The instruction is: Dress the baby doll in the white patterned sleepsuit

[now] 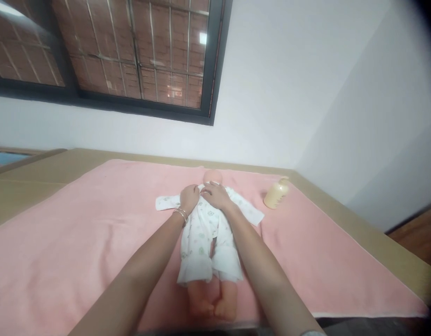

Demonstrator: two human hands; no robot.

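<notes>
A baby doll (213, 176) lies on its back on a pink towel (131, 242), its head away from me and its bare feet (225, 305) toward me. It wears a white long-sleeved romper (201, 233) with a small print. Both sleeves stretch out sideways, and the leg cuffs end above the feet. At the upper chest, my left hand (190, 197) is closed on the romper near the collar, with a bangle on the wrist. Close beside it, my right hand (216, 194) has its bent fingers on the cloth at the neckline. My hands hide the collar and part of the doll's head.
A cream pump bottle (276, 193) stands on the towel to the right of the doll. The towel covers much of a tan tabletop (96, 156). Behind it rise a white wall (264, 93) and a dark-framed barred window (142, 51).
</notes>
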